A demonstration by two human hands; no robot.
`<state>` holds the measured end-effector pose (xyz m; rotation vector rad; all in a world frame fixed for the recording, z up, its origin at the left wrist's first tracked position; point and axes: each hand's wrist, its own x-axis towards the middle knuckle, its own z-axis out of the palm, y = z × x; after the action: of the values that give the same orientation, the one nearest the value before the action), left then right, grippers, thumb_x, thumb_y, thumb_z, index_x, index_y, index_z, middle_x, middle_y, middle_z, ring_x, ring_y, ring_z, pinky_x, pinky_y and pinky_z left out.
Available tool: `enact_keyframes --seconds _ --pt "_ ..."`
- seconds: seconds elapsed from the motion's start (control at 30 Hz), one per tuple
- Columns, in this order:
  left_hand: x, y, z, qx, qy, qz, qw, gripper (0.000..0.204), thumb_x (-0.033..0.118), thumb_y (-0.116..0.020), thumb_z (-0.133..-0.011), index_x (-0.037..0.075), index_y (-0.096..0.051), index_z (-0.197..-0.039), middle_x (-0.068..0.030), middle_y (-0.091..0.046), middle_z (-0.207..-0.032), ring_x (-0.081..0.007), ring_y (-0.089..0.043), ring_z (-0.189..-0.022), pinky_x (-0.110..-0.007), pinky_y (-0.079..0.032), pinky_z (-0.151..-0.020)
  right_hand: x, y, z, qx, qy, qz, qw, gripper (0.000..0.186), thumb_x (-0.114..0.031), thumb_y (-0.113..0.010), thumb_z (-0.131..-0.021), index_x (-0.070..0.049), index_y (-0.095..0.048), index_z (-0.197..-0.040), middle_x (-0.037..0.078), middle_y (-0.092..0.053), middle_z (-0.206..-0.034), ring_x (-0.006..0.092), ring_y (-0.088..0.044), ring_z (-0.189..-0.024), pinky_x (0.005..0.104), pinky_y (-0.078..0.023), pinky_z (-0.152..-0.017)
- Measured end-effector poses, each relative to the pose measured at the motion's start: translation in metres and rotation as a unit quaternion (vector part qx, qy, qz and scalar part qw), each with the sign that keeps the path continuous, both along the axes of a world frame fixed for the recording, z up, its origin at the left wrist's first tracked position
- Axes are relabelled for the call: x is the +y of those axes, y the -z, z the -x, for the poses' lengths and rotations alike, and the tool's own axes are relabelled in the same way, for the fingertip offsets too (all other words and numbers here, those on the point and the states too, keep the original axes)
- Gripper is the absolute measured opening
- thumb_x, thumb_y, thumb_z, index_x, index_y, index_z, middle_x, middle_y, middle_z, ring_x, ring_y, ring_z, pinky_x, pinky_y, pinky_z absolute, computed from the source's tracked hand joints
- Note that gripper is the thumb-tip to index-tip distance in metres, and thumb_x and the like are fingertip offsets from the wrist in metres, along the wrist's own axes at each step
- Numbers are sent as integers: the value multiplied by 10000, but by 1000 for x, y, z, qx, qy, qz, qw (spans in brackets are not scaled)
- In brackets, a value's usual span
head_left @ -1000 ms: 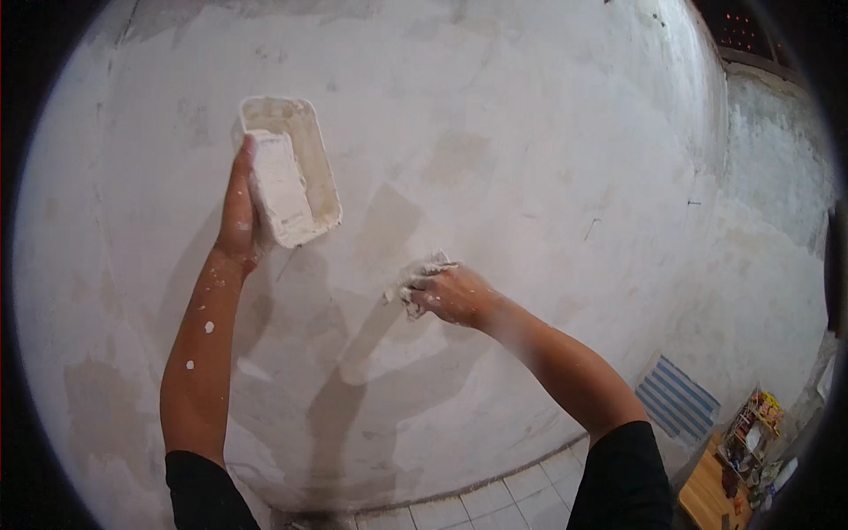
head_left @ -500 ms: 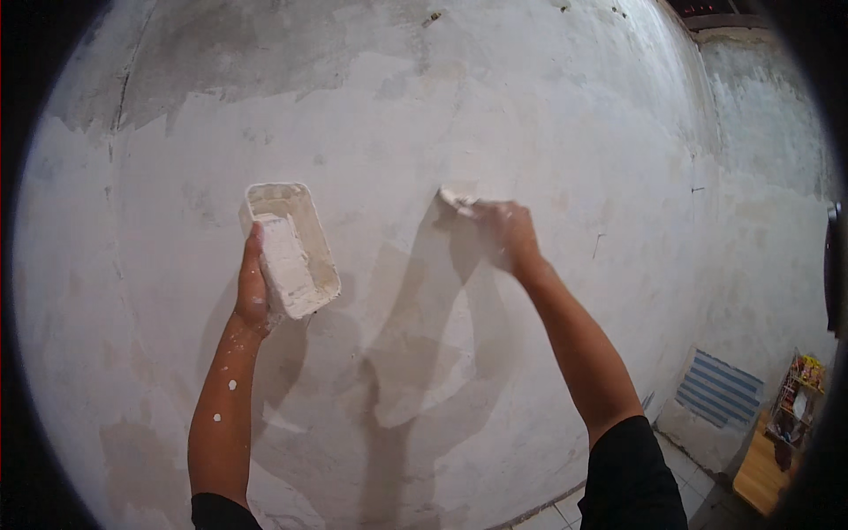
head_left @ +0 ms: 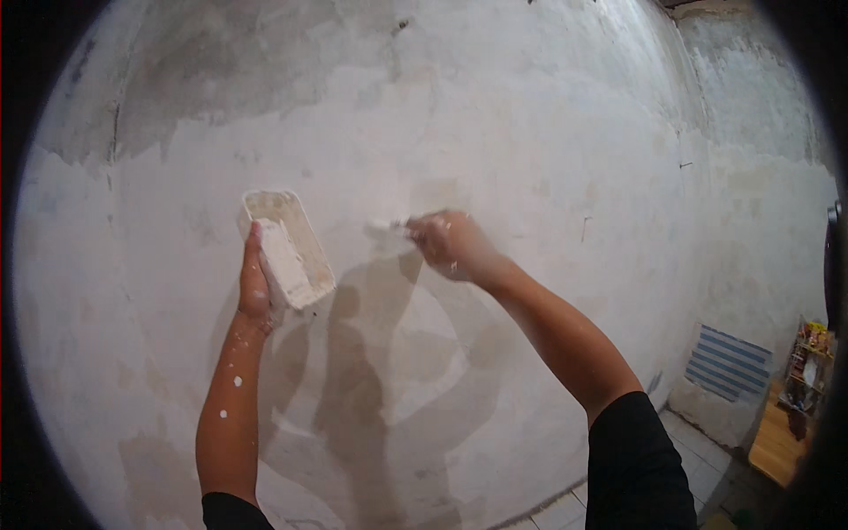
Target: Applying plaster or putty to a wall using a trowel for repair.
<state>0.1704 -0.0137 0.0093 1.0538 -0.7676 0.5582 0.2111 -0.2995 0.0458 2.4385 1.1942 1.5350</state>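
My left hand (head_left: pixel 254 287) grips a rectangular white tub (head_left: pixel 307 234) by its side, thumb along the near rim. Inside lies a thick mass of white putty (head_left: pixel 284 265), and part of the tub's inner wall is bare. To the right, my right hand (head_left: pixel 452 246) is closed around a putty knife (head_left: pixel 385 228), whose whitish blade is blurred by motion and points left toward the tub. Behind both hands stands a wall (head_left: pixel 521 150) coated unevenly in white. Whether the blade touches the wall I cannot tell. White specks dot my left hand and forearm.
Bare grey plaster (head_left: pixel 265 62) runs along the wall's upper part. At the lower right, a blue striped panel (head_left: pixel 729 362) rests against the side wall, near a wooden table (head_left: pixel 777 442) with a rack of small items (head_left: pixel 806 367). Pale floor tiles (head_left: pixel 702 450) lie below.
My right hand has swung left and slightly down with the putty knife, closer to the tub. My left hand still holds the tub at nearly the same place. The view has shifted slightly.
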Motion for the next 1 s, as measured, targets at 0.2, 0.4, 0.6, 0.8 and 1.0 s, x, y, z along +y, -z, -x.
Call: enact_keyframes --seconds 0.2,0.4,0.6,0.8,1.0 --pt "-2 3 3 -24 -23 -11 999 758 604 -439 -909 43 -328 -1407 -142 -489 -1280 -254 -521 -1151 -380 -465 -969 8 -60 -24 -270 -94 -193 938 247 -66 -534 -803 -95 -651 -1019 191 -660 -954 368 -641 -853 473 -515 -719" --pt "15 5 -12 -39 -50 55 996 705 569 -412 -934 51 -330 -1405 -136 -485 -1285 -252 -509 -1170 -373 -449 -990 55 39 -72 -234 -91 -177 952 461 -43 -547 -782 -70 -564 -1241 177 -588 -1217 348 -565 -1127 435 -463 -961" --pt "15 -7 1 -32 -64 124 990 690 594 -424 -922 75 -372 -1375 -110 -498 -1262 -237 -514 -1159 -365 -455 -980 33 114 -43 -66 -78 19 995 413 -56 -487 -836 -44 -554 -1244 174 -479 -1361 306 -427 -1299 415 -299 -1116" --pt "-4 -10 7 -30 -67 63 995 775 623 -443 -897 42 -346 -1400 -135 -469 -1318 -256 -484 -1198 -364 -410 -1017 -13 41 -15 10 10 -103 995 156 -88 -492 -871 -19 -628 -909 224 -651 -859 405 -626 -797 475 -490 -713" --pt "-2 -8 9 -36 -53 80 995 803 632 -435 -889 46 -306 -1422 -138 -442 -1341 -259 -467 -1214 -378 -410 -1018 -47 -49 -34 -251 -109 -376 885 154 -114 -569 -762 -28 -612 -882 191 -608 -842 407 -596 -784 492 -473 -696"
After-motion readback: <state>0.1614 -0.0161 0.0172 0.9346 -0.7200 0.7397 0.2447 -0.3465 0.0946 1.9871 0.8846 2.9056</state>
